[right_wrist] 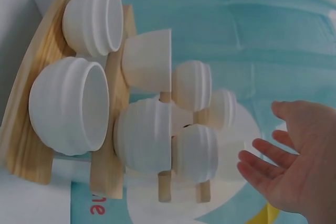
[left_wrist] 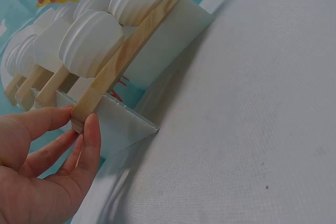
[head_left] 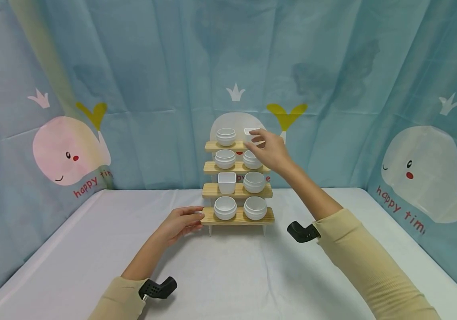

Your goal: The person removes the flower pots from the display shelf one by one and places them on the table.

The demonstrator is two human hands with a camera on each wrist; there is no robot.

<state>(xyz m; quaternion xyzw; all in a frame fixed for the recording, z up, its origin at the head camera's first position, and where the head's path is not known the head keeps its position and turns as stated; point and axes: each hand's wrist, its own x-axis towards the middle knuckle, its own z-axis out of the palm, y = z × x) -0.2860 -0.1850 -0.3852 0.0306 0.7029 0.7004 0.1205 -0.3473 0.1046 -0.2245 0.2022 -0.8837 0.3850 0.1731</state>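
Note:
A stepped display stand with four wooden boards point(head_left: 238, 221) stands in the middle of the table, bearing several small white cups. My left hand point(head_left: 178, 226) pinches the left end of its lowest board between thumb and fingers, as the left wrist view shows up close point(left_wrist: 97, 95). Up at the top board, my right hand point(head_left: 271, 152) is by a square white cup point(head_left: 248, 131), partly hiding it. In the right wrist view the fingers of that hand point(right_wrist: 299, 156) are spread, apart from the cups, with nothing in them. A round cup point(head_left: 226, 137) sits on the top board's left.
Two round cups, a left one point(head_left: 225, 209) and a right one point(head_left: 255, 209), stand on the lowest board. A white cloth point(head_left: 228, 275) covers the table. Blue printed curtains point(head_left: 152, 89) hang behind and at both sides, close behind the stand.

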